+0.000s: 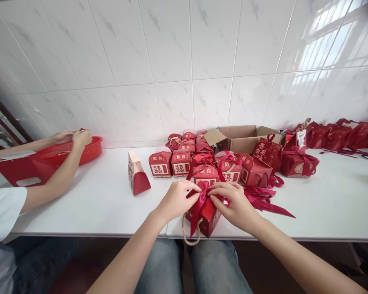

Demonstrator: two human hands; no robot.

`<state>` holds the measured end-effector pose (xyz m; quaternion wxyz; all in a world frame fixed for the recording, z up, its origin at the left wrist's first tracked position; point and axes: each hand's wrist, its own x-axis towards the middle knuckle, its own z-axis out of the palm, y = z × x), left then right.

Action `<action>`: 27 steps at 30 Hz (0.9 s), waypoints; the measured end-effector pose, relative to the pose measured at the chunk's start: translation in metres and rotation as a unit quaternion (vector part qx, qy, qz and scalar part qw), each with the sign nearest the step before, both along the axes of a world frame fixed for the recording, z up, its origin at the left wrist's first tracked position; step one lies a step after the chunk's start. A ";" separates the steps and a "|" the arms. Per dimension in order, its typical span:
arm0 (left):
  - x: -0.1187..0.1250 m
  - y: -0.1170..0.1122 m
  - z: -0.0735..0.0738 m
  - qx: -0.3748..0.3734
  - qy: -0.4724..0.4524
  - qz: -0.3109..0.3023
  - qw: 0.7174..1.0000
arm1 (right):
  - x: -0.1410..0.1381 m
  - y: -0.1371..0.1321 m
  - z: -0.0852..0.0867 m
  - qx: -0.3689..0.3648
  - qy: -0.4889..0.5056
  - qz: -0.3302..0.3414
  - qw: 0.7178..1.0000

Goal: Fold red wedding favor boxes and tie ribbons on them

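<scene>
In front of me, near the table's front edge, stands a red gift box (210, 218) with a gold rope handle (191, 243) hanging off its near side. A dark red ribbon (199, 204) is gathered into a knot or bow on the box's top. My left hand (179, 198) pinches the ribbon from the left, thumb and fingers together. From the right, my right hand (234, 202) holds the ribbon by the bow with its fingertips. Loose ribbons (263, 200) lie on the table beside my right hand.
Several red gift boxes (160, 163) stand behind the held one. An open cardboard box (245, 145) sits by the wall, with more red bags (339, 136) to the right. A small box (138, 175) stands left. At far left, another person's hands (81, 139) work over a red basin (93, 151).
</scene>
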<state>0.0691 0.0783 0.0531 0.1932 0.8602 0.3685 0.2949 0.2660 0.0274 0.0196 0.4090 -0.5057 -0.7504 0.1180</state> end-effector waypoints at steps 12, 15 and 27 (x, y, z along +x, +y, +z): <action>0.002 -0.004 0.009 0.039 0.058 -0.016 0.997 | 0.018 -0.001 0.032 -0.053 -0.082 0.010 0.995; 0.002 -0.003 0.010 0.043 0.066 -0.023 0.997 | 0.018 0.010 0.033 -0.011 -0.025 0.054 0.998; 0.005 -0.001 0.017 0.078 0.129 -0.013 0.988 | 0.010 0.032 0.037 -0.151 0.072 0.186 0.968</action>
